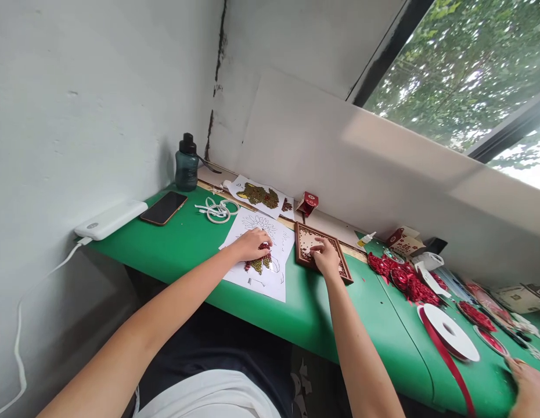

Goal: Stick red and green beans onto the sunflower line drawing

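Note:
A white sheet of paper (275,288) with line drawings lies on the green table, partly covered with red and olive-green beads (256,267). My left hand (253,244) rests over the red beads, its fingers curled and close together; anything under the fingertips is hidden. To the right of the sheet sits a shallow wooden tray (346,271) with dark red beads scattered inside. Inside it, my right hand (326,256) reaches down with thumb and fingertips drawn together near the beads. Whatever is between them is too small to make out.
Behind the sheet lies another bead-covered paper (272,210). A coiled white cable (218,212), phone (164,208), power bank (111,219) and bottle (187,165) stand left. Red tinsel (403,278) and a ribbon spool (450,332) lie right, near another person's hand (529,383).

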Tool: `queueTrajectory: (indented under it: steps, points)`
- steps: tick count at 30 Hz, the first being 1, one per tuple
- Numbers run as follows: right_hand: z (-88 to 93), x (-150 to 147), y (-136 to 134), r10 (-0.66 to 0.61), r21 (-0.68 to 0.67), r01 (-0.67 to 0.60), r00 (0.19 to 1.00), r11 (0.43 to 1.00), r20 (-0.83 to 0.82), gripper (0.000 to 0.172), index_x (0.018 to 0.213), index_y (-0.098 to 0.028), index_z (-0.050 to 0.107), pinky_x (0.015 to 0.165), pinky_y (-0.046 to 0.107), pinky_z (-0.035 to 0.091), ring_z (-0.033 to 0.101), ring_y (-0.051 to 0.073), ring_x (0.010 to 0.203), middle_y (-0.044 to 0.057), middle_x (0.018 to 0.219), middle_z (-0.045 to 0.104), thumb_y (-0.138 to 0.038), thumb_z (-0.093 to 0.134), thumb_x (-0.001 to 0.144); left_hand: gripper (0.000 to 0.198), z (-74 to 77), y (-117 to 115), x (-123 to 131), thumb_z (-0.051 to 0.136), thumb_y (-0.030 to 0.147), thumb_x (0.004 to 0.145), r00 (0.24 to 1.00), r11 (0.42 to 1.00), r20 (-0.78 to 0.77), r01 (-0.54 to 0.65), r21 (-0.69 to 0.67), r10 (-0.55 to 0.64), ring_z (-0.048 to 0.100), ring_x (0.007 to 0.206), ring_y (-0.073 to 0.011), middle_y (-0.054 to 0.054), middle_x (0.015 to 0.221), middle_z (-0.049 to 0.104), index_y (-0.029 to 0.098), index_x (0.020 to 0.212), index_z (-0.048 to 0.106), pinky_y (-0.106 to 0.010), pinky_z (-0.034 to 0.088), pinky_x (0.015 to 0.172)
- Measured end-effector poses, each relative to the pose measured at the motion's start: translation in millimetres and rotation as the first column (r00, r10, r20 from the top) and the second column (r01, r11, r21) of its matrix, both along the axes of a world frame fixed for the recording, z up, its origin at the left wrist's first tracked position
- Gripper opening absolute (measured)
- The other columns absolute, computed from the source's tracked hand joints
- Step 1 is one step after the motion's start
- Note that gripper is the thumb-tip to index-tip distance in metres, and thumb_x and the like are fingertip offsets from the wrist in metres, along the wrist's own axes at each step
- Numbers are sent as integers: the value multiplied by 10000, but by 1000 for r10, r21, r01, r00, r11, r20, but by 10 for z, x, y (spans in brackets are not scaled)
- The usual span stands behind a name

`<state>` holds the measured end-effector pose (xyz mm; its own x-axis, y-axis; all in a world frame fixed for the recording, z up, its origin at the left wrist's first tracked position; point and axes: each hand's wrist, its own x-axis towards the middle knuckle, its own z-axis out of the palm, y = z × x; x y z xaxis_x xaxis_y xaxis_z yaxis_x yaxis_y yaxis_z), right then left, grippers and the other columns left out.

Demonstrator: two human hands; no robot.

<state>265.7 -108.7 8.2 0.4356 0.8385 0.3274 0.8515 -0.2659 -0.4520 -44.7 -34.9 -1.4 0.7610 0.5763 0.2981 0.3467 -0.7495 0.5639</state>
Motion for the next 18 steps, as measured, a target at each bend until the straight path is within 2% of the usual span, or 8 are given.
queueTrajectory:
  steps: [3, 6, 9, 13, 18]
  points:
    - [53, -100, 25, 41, -109, -39, 999, 993, 13, 591, 1272, -294, 654, 950, 413, 411, 668, 279, 1042, 13, 923, 801, -138, 558, 711, 176, 25, -13, -10, 625, 294, 956, 1000, 1000, -8, -5, -12, 5, 571, 1179, -289, -63, 1185, 704, 230, 1088, 721, -425, 470, 1007]
    - [112, -193, 75, 87, -169, -77, 995, 983, 55, 685, 1321, -300, 643, 956, 393, 379, 664, 274, 1072, -5, 937, 813, -68, 535, 686, 176, 42, -22, -17, 628, 285, 954, 1000, 1000, -8, -13, -13, 13, 571, 1190, -289, -62, 1186, 706, 226, 1091, 720, -427, 469, 1018]
    - [151, -247, 128, 93, -225, -63, 988, 972, 126, 719, 1343, -278, 647, 944, 385, 371, 657, 290, 1093, 11, 946, 813, -35, 525, 677, 174, 45, -23, -16, 628, 278, 953, 1000, 1000, -9, -11, -17, 11, 573, 1194, -288, -62, 1185, 711, 225, 1091, 719, -432, 469, 1024]
    - [172, -294, 154, 112, -280, -41, 964, 959, 242, 710, 1373, -259, 639, 949, 403, 354, 640, 311, 1096, 52, 958, 796, -28, 522, 712, 166, 33, -13, -7, 629, 279, 953, 1000, 1000, -7, -9, -4, 9, 581, 1179, -289, -64, 1177, 721, 222, 1080, 720, -436, 473, 1015]
    - [139, -308, 174, 128, -330, -12, 934, 944, 332, 614, 1353, -243, 613, 931, 417, 353, 627, 313, 1071, 84, 964, 765, -52, 492, 782, 170, 5, 3, -2, 634, 278, 953, 1000, 1000, 9, -8, 13, 8, 590, 1178, -290, -61, 1162, 727, 227, 1086, 725, -433, 474, 1014]
